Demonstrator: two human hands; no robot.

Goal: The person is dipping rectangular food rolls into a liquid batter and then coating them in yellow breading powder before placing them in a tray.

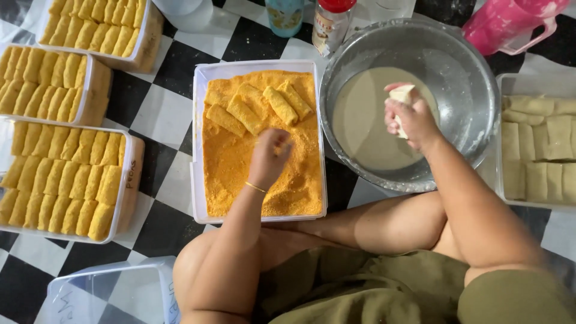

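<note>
My left hand (269,157) reaches into a white tray of orange breadcrumbs (199,150), fingers curled on a crumb-coated roll mostly hidden beneath them. Several coated rolls (258,108) lie at the tray's far end. My right hand (411,117) holds a pale uncoated roll (401,95) over the beige batter (366,120) in a metal bowl (456,66). At the right edge, a white tray (501,84) holds several pale uncoated rolls (540,144).
Three white containers packed with coated rolls (60,180) (45,84) (99,24) stand at left on a black-and-white checkered floor. An empty clear container (108,294) sits lower left. A pink jug (510,24), a red-capped bottle (330,21) and a teal cup (284,15) stand behind. My legs fill the bottom.
</note>
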